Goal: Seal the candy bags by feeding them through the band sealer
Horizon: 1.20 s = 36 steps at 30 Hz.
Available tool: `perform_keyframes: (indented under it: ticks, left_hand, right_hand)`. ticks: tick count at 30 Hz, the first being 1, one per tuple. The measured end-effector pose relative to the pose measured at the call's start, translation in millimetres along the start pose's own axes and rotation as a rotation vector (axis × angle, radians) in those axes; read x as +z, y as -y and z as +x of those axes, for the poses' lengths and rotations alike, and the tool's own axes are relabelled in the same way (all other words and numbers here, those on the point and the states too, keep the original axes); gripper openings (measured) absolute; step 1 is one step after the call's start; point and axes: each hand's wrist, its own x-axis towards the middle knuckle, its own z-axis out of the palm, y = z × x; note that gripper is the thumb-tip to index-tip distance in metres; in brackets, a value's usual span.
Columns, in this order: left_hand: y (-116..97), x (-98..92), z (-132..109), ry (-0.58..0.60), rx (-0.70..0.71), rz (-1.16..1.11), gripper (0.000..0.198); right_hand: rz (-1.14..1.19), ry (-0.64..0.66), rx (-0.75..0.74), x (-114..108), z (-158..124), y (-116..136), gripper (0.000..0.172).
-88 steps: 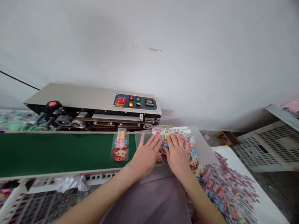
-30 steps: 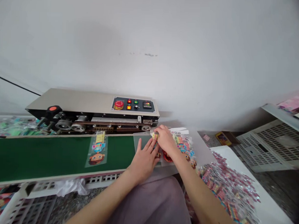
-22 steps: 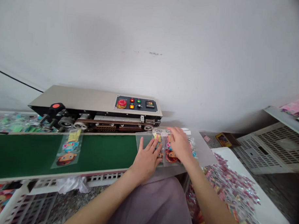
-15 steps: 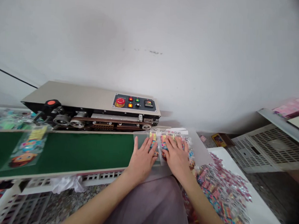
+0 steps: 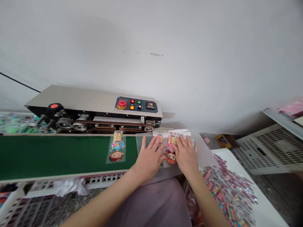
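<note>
My left hand (image 5: 150, 157) lies palm down with its fingers stretched over a clear plastic packet at the right end of the green conveyor belt (image 5: 73, 153). Beside it my right hand (image 5: 187, 154) rests flat on several more packets, fingers slightly spread. Between the hands shows a small packet (image 5: 171, 147) with a yellow and pink label and a cartoon face; the others are partly covered by my fingers. Further left, one similar packet (image 5: 117, 147) lies alone on the belt, its top edge at the band sealing machine (image 5: 97, 106).
Many packets (image 5: 228, 192) are heaped on a white surface (image 5: 267, 203) at the lower right. White plastic crates (image 5: 266, 154) stand beyond it. More wrapped items (image 5: 12, 122) lie behind the belt at the far left, and a cable (image 5: 15, 80) runs along the wall.
The packet that was at the belt's left is out of view, and another packet now lies left of my left hand. Both hands have shifted slightly right, uncovering a packet between them.
</note>
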Motion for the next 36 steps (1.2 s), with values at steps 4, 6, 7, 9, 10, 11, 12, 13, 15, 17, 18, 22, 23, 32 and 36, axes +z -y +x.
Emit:
perform_keyframes:
  ticks: [4, 6, 7, 9, 10, 11, 12, 13, 15, 17, 18, 22, 23, 32, 36]
  left_hand:
    - [-1.0, 24.1, 6.3, -0.005, 0.036, 0.011, 0.058]
    - [7.9, 26.0, -1.9, -0.012, 0.010, 0.043, 0.058]
    - [13.6, 23.9, -7.5, -0.013, -0.009, 0.059, 0.058]
    - [24.8, 14.7, -18.6, 0.003, -0.053, 0.092, 0.057]
    - [29.3, 8.6, -23.1, 0.017, -0.082, 0.107, 0.057]
    - [32.6, 2.4, -26.2, 0.030, -0.117, 0.123, 0.056]
    - [34.3, -3.5, -27.8, 0.037, -0.155, 0.138, 0.055]
    - [34.4, -8.4, -27.8, 0.040, -0.188, 0.149, 0.055]
    - [29.6, -13.6, -23.5, 0.031, -0.205, 0.145, 0.052]
    - [20.2, -11.8, -15.6, 0.031, -0.109, 0.096, 0.051]
    - [15.1, -8.5, -11.4, 0.037, -0.033, 0.066, 0.051]
    - [2.2, 10.3, -1.2, 0.079, 0.144, -0.006, 0.053]
    - [1.6, 13.9, -0.9, 0.089, 0.142, -0.015, 0.053]
    - [4.2, 13.1, -2.2, 0.149, 0.112, -0.062, 0.054]
    - [0.4, 11.0, 0.8, 0.152, 0.085, -0.083, 0.053]
  right_hand:
    - [-0.016, 0.083, -0.067, 9.0, -4.8, 2.3, 0.046]
    - [0.024, 0.095, -0.116, 10.5, -5.2, 13.8, 0.047]
    - [0.049, 0.097, -0.131, 10.4, -4.7, 20.0, 0.047]
    - [0.095, 0.102, -0.145, 8.3, -2.8, 30.4, 0.048]
    - [0.113, 0.103, -0.146, 6.6, -1.7, 33.8, 0.049]
    - [0.126, 0.102, -0.143, 4.6, -0.4, 35.8, 0.049]
    - [0.135, 0.097, -0.138, 2.6, 1.2, 36.5, 0.049]
    - [0.144, 0.088, -0.130, 0.6, 3.2, 36.2, 0.048]
    - [0.173, 0.063, -0.110, -2.5, 9.8, 33.6, 0.045]
    - [0.216, 0.053, -0.104, -3.5, 20.2, 30.9, 0.041]
    - [0.236, 0.058, -0.105, -3.2, 26.3, 30.1, 0.041]
    - [0.264, 0.102, -0.133, 0.6, 46.4, 30.1, 0.041]
    - [0.257, 0.101, -0.154, 1.4, 48.5, 30.4, 0.040]
    - [0.284, 0.169, -0.156, 1.7, 55.6, 28.6, 0.042]
    - [0.335, 0.219, -0.115, 2.6, 61.1, 27.0, 0.050]
